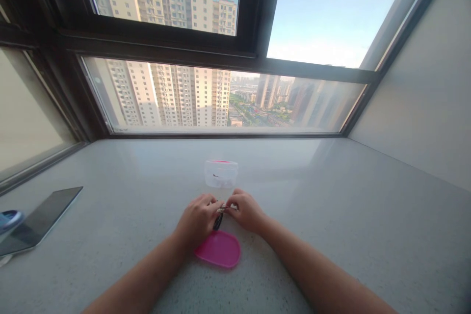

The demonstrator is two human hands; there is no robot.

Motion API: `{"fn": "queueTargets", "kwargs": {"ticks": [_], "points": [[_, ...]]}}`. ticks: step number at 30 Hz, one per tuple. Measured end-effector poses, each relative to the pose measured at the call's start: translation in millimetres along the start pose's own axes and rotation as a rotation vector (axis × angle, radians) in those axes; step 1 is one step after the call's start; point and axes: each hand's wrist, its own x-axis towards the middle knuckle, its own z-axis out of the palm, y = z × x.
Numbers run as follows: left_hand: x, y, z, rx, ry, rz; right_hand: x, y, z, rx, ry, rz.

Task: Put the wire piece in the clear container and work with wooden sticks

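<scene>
My left hand (196, 220) and my right hand (246, 211) meet over the light stone sill (331, 216), fingertips pinched together on a small metal object (221, 209) with a dark part hanging below it; what it is I cannot make out. A pink oval lid (219, 250) lies flat on the sill just under my left wrist. A small clear plastic tub (221, 173) with a pink rim stands open right behind my fingers, with a few tiny dark bits inside.
A dark phone or tablet (39, 221) lies at the left edge, with a blue and white object (9, 220) on its near end. The window glass (221, 103) runs along the back, and a pale wall (423, 108) rises on the right.
</scene>
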Motion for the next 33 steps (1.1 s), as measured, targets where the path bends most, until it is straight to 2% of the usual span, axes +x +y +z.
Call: {"fn": "queueTargets", "kwargs": {"ticks": [4,9,17,22,33], "points": [[-2,-1,-1.3,-0.034,0.014,-0.018,-1,-6,0,0.04,-0.001,-0.013],[-2,-5,-2.5,-0.053,0.017,-0.045,0,-14,0,0.113,0.066,0.003],[0,-12,0.5,-0.101,0.018,-0.101,12,-15,2,0.505,0.262,0.257],[-1,-12,1.6,-0.108,-0.012,-0.075,10,-5,-3,0.66,0.199,0.361],[1,-15,2.0,-0.125,0.003,-0.061,10,3,-5,0.94,0.146,0.321]]}}
